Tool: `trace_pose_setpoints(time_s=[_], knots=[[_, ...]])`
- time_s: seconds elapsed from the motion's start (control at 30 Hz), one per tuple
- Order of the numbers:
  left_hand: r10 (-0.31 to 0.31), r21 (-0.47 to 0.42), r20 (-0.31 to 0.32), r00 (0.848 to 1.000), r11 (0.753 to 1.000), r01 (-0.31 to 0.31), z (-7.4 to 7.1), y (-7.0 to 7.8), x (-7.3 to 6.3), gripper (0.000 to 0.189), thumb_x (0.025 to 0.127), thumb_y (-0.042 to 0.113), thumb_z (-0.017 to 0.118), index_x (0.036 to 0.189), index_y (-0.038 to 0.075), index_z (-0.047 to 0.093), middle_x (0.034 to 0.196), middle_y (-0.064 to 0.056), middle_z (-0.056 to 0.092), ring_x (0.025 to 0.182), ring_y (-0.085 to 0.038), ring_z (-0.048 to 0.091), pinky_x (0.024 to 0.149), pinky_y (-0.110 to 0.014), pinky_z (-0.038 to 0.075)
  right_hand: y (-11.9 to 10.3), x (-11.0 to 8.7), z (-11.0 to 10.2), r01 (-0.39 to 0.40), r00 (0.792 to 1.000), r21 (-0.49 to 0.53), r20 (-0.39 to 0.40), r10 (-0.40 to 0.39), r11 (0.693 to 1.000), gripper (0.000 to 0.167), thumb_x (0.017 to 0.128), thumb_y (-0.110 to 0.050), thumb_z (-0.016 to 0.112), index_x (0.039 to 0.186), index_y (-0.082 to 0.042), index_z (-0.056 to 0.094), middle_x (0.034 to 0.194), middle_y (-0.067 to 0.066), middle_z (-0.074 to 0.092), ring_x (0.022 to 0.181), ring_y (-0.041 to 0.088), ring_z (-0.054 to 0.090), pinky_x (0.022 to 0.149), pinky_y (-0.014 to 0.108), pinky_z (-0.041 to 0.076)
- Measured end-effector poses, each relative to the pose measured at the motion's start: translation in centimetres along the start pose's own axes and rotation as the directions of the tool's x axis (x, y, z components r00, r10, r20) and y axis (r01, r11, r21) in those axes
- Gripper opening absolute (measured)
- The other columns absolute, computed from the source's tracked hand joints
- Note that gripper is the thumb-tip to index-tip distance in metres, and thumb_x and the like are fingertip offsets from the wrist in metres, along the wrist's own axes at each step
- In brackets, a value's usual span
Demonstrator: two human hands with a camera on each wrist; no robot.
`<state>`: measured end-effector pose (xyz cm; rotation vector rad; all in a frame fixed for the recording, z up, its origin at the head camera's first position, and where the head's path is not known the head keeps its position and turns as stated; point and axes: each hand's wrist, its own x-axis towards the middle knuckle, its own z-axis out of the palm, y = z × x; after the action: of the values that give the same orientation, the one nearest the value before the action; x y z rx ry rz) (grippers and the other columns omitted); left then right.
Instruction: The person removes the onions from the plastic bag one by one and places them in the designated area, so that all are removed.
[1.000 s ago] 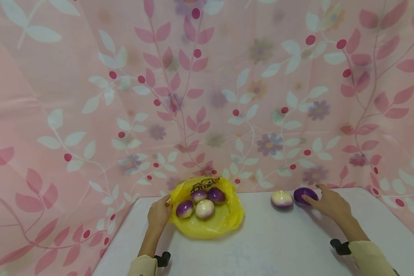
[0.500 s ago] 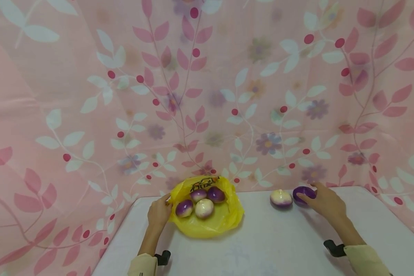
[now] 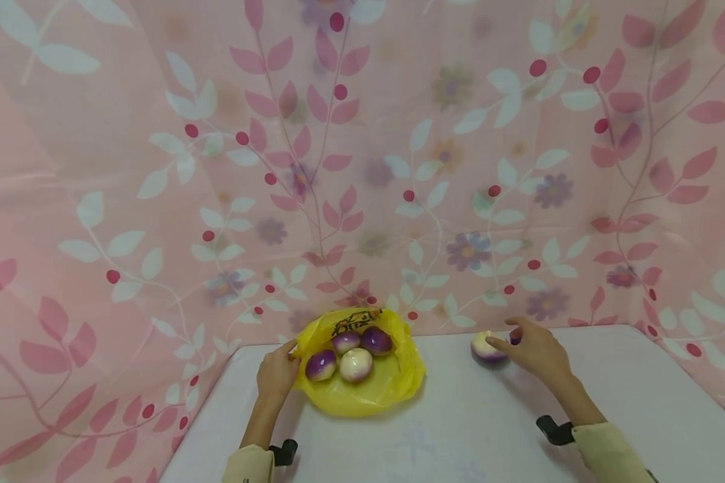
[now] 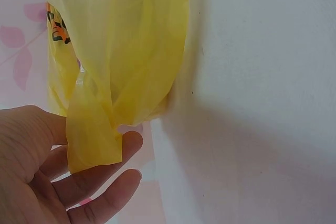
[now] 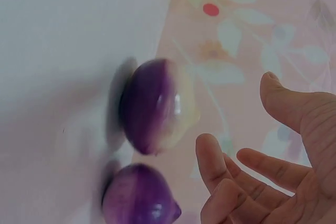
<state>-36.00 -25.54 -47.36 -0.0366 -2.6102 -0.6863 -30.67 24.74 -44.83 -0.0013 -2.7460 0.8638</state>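
My left hand (image 3: 276, 376) pinches the left edge of a yellow plastic bag (image 3: 368, 401). In the left wrist view, a loose strip of the bag (image 4: 94, 140) lies between thumb and fingers. Inside the bag's wide mouth sit several round, glossy purple-and-white turnips (image 3: 356, 365). My right hand (image 3: 544, 352) hovers with parted fingers above two more at the table's back edge, apart from both in the right wrist view. One turnip is half purple, half cream (image 5: 149, 106); beside it is a darker purple one (image 5: 136, 200), mostly hidden behind the hand in the head view.
A white-covered table (image 3: 435, 429) carries everything. Directly behind it hangs a pink floral cloth (image 3: 362, 168). Black wrist mounts (image 3: 554, 431) sit on both forearms. Bare tabletop separates the bag from the two loose turnips.
My right hand has moved left, from beside the dark purple turnip to above the pair, now covering part of both in the head view. The left hand and bag hold still.
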Motion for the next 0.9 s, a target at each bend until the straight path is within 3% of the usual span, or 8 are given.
trace_pose_setpoints(time_s=[0.27, 0.57, 0.9], knots=[[-0.005, 0.003, 0.007, 1.0, 1.0, 0.005, -0.1, 0.0, 0.0, 0.039, 0.087, 0.007, 0.069, 0.126, 0.004, 0.066, 0.094, -0.018, 0.073, 0.072, -0.033, 0.069, 0.051, -0.038, 0.051, -2.3, 0.4, 2.1, 0.027, 1.0, 0.064, 0.003, -0.027, 0.998, 0.081, 0.08, -0.065, 0.069, 0.133, -0.006, 0.056, 0.112, 0.018, 0.068, 0.097, 0.037, 0.063, 0.07, 0.046, 0.052], [-0.006, 0.005, -0.004, 1.0, 1.0, 0.006, 0.1, -0.1, 0.0, 0.039, 0.087, 0.007, 0.07, 0.126, 0.005, 0.067, 0.093, -0.017, 0.073, 0.074, -0.034, 0.069, 0.054, -0.041, 0.052, -4.8, 0.5, 3.1, -0.005, 0.999, 0.096, 0.049, 0.0, 0.995, 0.081, 0.077, -0.068, 0.07, 0.132, -0.009, 0.057, 0.111, 0.012, 0.068, 0.095, 0.032, 0.062, 0.074, 0.048, 0.052], [0.006, -0.013, -0.021, 1.0, 1.0, -0.006, 0.1, 0.0, 0.0, 0.039, 0.087, 0.007, 0.071, 0.125, 0.006, 0.068, 0.093, -0.017, 0.073, 0.069, -0.03, 0.069, 0.05, -0.035, 0.049, -7.0, 0.6, 5.4, 0.069, 0.997, 0.126, 0.012, -0.071, 0.99, 0.07, 0.078, -0.061, 0.074, 0.126, -0.012, 0.062, 0.104, 0.007, 0.071, 0.09, 0.028, 0.065, 0.071, 0.043, 0.053]])
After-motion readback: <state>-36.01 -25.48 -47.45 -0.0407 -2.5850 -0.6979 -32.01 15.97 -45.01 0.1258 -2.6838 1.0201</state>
